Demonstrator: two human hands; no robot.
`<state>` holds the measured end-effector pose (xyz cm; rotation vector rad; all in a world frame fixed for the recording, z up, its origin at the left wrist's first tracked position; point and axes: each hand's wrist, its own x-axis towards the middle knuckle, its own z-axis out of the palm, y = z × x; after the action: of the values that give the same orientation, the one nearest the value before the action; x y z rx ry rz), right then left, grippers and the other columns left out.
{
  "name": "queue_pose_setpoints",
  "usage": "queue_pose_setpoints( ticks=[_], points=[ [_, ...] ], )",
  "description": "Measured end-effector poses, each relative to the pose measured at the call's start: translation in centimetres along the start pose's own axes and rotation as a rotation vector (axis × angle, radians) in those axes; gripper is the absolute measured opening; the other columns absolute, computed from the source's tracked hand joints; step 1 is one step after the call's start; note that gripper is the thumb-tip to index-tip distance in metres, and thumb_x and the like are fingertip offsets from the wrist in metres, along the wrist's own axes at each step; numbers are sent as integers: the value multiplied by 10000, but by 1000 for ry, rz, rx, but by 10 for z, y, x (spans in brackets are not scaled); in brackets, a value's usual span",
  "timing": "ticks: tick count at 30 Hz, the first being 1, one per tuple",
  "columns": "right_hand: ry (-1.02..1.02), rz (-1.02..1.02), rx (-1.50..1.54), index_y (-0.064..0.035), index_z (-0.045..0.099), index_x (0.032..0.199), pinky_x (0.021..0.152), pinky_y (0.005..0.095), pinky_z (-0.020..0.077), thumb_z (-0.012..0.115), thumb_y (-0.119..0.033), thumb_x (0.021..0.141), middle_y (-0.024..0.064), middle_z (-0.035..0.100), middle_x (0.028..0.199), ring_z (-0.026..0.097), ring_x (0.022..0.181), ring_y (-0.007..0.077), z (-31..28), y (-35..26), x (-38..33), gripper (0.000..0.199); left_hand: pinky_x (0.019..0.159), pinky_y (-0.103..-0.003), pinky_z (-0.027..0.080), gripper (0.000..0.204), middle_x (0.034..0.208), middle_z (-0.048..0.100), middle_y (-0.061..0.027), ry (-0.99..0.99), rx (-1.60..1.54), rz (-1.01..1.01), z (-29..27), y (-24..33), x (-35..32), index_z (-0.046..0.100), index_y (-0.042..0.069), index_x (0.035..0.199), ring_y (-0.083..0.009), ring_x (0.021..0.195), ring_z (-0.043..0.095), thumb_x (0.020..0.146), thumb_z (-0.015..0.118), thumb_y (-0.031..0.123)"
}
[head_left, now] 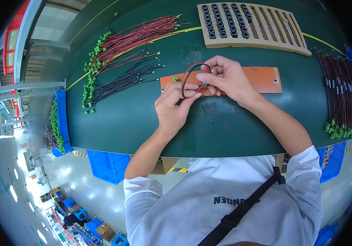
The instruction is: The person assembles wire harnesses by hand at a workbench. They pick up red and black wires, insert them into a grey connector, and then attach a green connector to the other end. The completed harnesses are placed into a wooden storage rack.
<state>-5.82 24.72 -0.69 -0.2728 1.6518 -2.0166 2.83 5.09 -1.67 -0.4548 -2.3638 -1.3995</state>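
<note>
Where the far left rim bends, a blue bin [62,119] hanging off the table edge, heaped with green-tipped leads, presumably kept there as stock. Next over, on the green table [225,131], a fanned bundle of red wires [137,37] above a bundle of black wires [122,80], green connectors [90,76] all turned to the left, bare ends to the right, seemingly laid so that one lead can be drawn off at a time. At centre, the left hand [175,107], fingers curled, thumb and forefinger pinching the lower run of a red-and-black wire loop [192,78], apparently to steady it. Just right, touching the same loop, the right hand [225,78], fingertips pressed together on a small dark ring [204,83] at the loop's right side, likely held close for fine control; whether the wire passes through the ring, impossible to tell. Beneath both hands, an orange mat [262,80], probably a work pad. Behind, a tan slotted tray [278,35] holding rows of dark ring cores [225,20] in its left slots, within easy reach. Far right, a pile of red-and-black finished leads [342,90] with green ends nearest the table's front edge.
</note>
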Motion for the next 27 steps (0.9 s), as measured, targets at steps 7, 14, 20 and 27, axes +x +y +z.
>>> queue_pose_setpoints(
  ticks=[7,14,20,27],
  points=[
    [24,-78,71,43,640,1164,567,233,526,700,-189,996,47,678,798,627,668,66,3,6,-7,293,996,-372,568,191,1253,658,-188,134,-159,-70,29,0,20,645,-64,1026,-268,1202,648,863,726,-121],
    [-25,-297,-590,13,657,1178,548,338,563,590,-118,1021,149,722,899,691,627,234,-4,2,-24,215,933,-344,590,420,1242,697,-157,55,-246,-292,34,8,16,601,-14,1245,-224,1117,701,870,788,20],
    [203,-785,-1145,-42,678,999,659,385,555,665,-84,895,112,722,918,701,786,287,-26,-15,-43,113,943,-295,577,451,1134,727,-103,5,-62,-280,36,6,20,636,9,1258,-174,1059,716,848,820,35],
    [98,-774,-988,-20,700,998,787,382,506,676,-8,897,91,715,941,673,918,278,-79,-31,-61,104,812,-304,554,203,1037,739,-105,-303,-55,-147,22,23,52,745,-23,1076,-158,889,689,936,758,123]
  ],
)
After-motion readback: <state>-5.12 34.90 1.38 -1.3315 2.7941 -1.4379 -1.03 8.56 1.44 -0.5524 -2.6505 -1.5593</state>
